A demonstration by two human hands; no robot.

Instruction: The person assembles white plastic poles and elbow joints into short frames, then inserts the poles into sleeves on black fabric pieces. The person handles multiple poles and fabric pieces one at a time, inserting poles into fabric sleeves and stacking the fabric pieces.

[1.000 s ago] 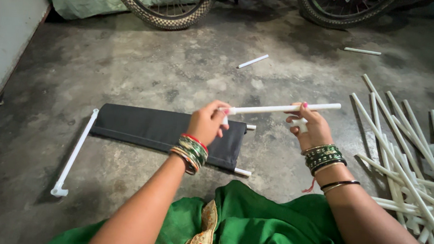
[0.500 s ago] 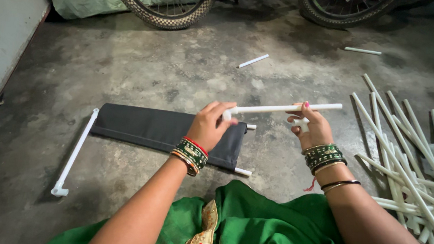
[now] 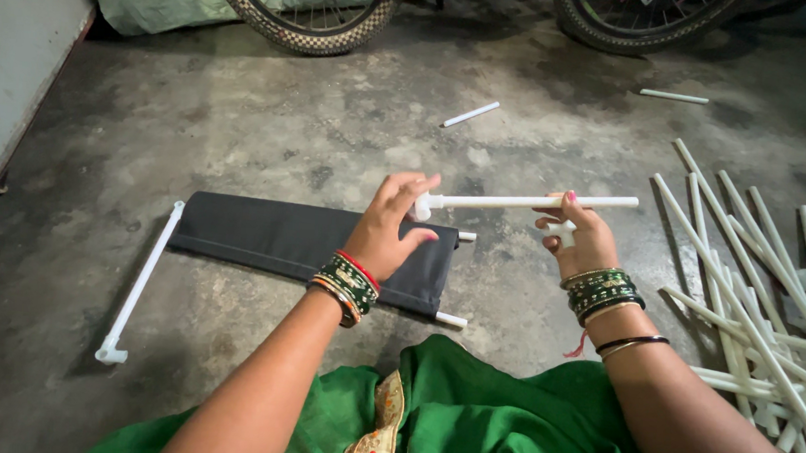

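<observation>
Two bare hands hold one white plastic pipe (image 3: 528, 203) level above the concrete floor (image 3: 243, 126). The right hand (image 3: 581, 240) grasps the pipe near its middle from below, thumb on top, with a small white fitting (image 3: 564, 231) tucked under the fingers. The left hand (image 3: 389, 230) is at the pipe's left end, where a white elbow connector (image 3: 422, 205) sits; its fingers are spread and only the fingertips touch the connector, so that grip is loose rather than clenched. Beneath the hands lies a black fabric panel (image 3: 301, 244) threaded on white pipes, with a long white pipe (image 3: 138, 286) along its left edge. A heap of white pipes (image 3: 759, 273) lies to the right. Two short pipe pieces (image 3: 470, 114) lie farther off, near bicycle wheels (image 3: 308, 15). Green cloth (image 3: 476, 414) covers the person's lap.
</observation>
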